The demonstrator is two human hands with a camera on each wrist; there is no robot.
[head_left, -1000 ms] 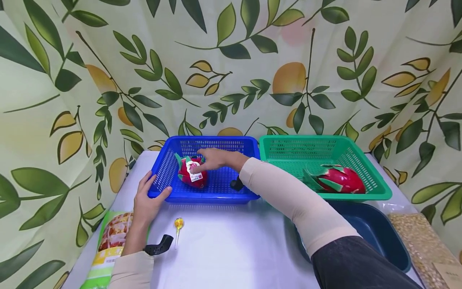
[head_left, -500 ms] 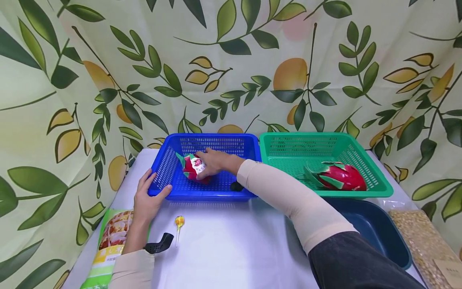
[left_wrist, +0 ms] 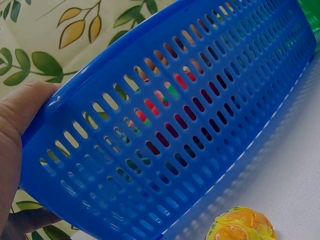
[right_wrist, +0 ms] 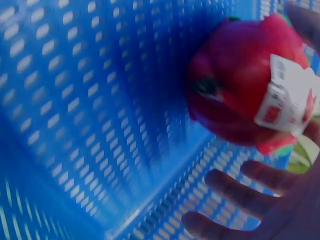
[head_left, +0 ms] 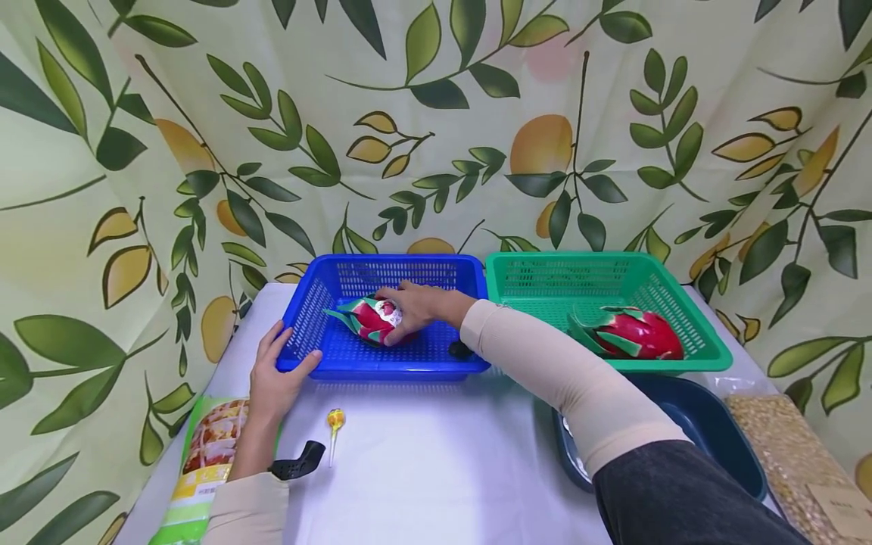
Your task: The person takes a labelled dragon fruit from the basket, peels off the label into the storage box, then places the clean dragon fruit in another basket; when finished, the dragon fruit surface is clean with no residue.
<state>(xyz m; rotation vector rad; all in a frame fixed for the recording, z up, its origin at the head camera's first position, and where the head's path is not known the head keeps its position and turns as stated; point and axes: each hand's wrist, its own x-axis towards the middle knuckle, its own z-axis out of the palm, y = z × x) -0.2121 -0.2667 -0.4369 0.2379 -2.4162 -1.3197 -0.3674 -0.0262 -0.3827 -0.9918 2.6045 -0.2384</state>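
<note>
Looking toward twelve o'clock, we find a right hand (head_left: 417, 309) pinching a red, green-leaved, white-stickered dragon fruit (head_left: 368, 318) inside a blue perforated plastic basket (head_left: 402, 369); a spread-fingered left hand (head_left: 275, 376) touches it at eight o'clock. We judge the grasp done, the fruit not yet out.

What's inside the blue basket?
A red dragon fruit with a white sticker, and the right grip touching it. The grip hides part of the fruit; what's beneath the fruit is covered.
</note>
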